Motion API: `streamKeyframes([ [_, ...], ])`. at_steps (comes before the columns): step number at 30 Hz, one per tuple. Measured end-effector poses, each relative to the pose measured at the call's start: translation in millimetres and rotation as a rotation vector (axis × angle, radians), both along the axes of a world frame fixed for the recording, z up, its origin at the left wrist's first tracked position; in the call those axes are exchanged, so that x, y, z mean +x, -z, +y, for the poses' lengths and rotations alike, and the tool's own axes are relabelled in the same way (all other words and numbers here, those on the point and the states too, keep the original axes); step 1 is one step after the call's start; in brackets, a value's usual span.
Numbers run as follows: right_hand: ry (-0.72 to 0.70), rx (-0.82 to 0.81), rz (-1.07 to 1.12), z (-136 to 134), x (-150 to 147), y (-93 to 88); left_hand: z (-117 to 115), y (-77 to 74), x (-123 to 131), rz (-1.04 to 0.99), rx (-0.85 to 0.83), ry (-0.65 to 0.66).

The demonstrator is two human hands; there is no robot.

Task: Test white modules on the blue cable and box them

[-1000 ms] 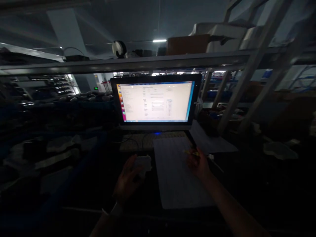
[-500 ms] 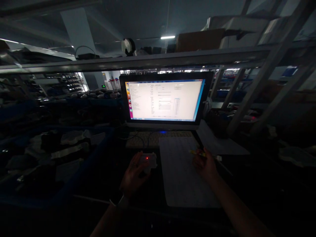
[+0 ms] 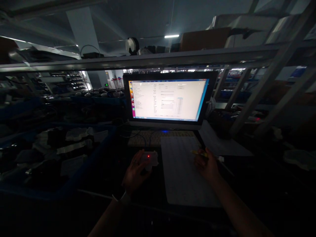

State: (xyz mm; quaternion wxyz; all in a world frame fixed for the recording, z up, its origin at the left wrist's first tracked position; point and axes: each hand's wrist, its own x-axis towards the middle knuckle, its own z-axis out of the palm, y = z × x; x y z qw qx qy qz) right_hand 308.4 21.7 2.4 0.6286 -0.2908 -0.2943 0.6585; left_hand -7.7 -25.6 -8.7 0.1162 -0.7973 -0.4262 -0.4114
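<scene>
My left hand [image 3: 135, 171] is closed round a small pale box-shaped device [image 3: 152, 159] with a glowing red light on it; the dim picture hides its exact kind. A watch or band circles my left wrist. Over the right side of a printed paper sheet [image 3: 179, 177], my right hand [image 3: 207, 164] grips a yellow pen [image 3: 198, 153], its tip pointing left above the page. Whether the tip touches the paper I cannot tell. Behind the sheet lies a white keyboard [image 3: 138, 140], partly covered by the paper's top edge.
A lit monitor [image 3: 169, 100] stands behind the keyboard under a metal shelf [image 3: 153, 60]. On the left, a blue bin [image 3: 98, 161] holds several pale and dark parts. Another paper [image 3: 222, 144] lies at the right, near slanted metal posts [image 3: 259, 102]. Thin cables cross the keyboard.
The whole view has shifted slightly to the right. Both hands keep their holds on the pale device and the yellow pen, with little other visible movement.
</scene>
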Motion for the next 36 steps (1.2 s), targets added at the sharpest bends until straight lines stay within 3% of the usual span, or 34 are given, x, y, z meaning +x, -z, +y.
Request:
streamKeyframes([
  [36,0.007,-0.022,-0.029,-1.5,0.2,-0.7,-0.3,-4.0,-0.3,-0.022,-0.038,-0.018],
])
